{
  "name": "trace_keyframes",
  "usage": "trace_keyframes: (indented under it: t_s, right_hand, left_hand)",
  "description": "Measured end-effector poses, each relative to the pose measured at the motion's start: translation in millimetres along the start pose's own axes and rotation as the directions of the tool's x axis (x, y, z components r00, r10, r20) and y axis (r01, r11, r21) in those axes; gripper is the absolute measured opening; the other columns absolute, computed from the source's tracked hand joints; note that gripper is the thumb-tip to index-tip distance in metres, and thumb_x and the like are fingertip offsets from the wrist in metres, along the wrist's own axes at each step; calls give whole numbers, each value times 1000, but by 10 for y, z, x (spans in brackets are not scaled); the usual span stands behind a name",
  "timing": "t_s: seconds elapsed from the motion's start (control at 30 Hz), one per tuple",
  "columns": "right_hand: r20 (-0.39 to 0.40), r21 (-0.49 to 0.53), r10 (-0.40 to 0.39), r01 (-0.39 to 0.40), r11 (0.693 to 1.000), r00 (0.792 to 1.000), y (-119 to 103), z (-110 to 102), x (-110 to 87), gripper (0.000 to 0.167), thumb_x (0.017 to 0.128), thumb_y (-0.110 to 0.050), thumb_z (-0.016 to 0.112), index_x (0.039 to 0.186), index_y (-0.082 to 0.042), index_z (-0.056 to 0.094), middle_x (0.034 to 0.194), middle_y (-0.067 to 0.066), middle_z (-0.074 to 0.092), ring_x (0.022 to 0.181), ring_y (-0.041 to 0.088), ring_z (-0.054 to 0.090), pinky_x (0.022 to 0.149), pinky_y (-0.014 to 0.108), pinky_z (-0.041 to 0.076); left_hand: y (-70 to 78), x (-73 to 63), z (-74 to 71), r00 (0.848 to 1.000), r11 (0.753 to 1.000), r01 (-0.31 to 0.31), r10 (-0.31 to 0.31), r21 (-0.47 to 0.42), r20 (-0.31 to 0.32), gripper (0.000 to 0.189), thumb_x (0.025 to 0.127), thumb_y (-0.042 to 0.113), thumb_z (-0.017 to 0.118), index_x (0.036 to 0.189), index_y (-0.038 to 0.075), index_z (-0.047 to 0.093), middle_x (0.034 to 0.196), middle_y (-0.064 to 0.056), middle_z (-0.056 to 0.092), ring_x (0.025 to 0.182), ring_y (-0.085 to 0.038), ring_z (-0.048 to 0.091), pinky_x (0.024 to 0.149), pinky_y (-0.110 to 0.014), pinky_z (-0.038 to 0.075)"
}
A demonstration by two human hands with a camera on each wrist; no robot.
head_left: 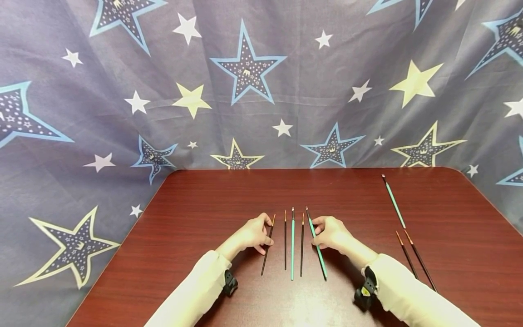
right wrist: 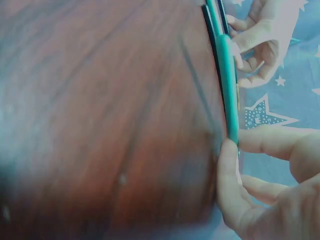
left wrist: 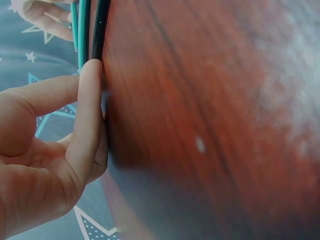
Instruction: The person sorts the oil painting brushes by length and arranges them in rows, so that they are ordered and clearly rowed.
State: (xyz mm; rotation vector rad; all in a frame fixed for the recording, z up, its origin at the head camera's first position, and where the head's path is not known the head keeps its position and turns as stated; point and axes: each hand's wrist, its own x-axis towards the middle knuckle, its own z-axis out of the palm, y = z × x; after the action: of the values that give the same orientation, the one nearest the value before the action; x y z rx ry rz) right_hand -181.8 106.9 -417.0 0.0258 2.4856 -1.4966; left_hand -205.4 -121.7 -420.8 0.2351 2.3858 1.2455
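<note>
Several slim paintbrushes lie side by side on the table, bristles towards the back. At the row's left end my left hand [head_left: 253,232] pinches a black paintbrush [head_left: 264,264], which slants slightly. My right hand [head_left: 333,233] pinches a teal paintbrush [head_left: 322,262] at the right end, tilted the other way. Between the hands lie a black paintbrush [head_left: 285,247], a longer teal one [head_left: 292,250] and another black one [head_left: 302,250], roughly parallel. In the right wrist view, thumb and finger meet at the teal handle [right wrist: 228,90].
Off to the right, another teal paintbrush [head_left: 395,204] lies near the back of the reddish-brown table [head_left: 204,195]. Two black paintbrushes [head_left: 407,258] [head_left: 421,260] lie nearer, beside the right forearm. Behind the table hangs a grey cloth [head_left: 229,122] printed with stars.
</note>
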Motion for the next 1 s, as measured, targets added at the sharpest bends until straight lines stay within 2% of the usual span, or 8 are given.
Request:
trace_keyframes:
  t_s: [0.3, 0.7, 1.0]
  right_hand:
    - [17, -14, -21, 21, 1000, 1000, 43, -187, -2, 51, 66, 12, 66, 116, 8, 53, 81, 13, 55, 54, 11, 54, 52, 27, 58]
    - [-18, -78, -25, 23, 997, 1000, 175, -584, 60, 49, 73, 13, 61, 120, 11, 48, 85, 15, 55, 67, 17, 61, 59, 31, 60]
    - [-69, -92, -30, 23, 996, 997, 217, -861, 133, 47, 74, 11, 60, 119, 13, 47, 87, 18, 56, 68, 16, 62, 61, 31, 60]
  left_hand:
    - [-2, -5, -4, 1000, 1000, -7, 7, -1, -12, 45, 72, -10, 68, 107, 1, 42, 76, -11, 43, 49, -16, 51, 45, -31, 58]
    - [-22, -1, -2, 1000, 1000, -11, 11, 3, -2, 44, 73, -9, 68, 107, 1, 42, 76, -10, 43, 48, -17, 52, 45, -31, 58]
    - [-37, 17, -1, 1000, 1000, -11, 11, -6, -1, 46, 72, -10, 68, 107, 1, 42, 74, -10, 44, 47, -18, 53, 44, -32, 58]
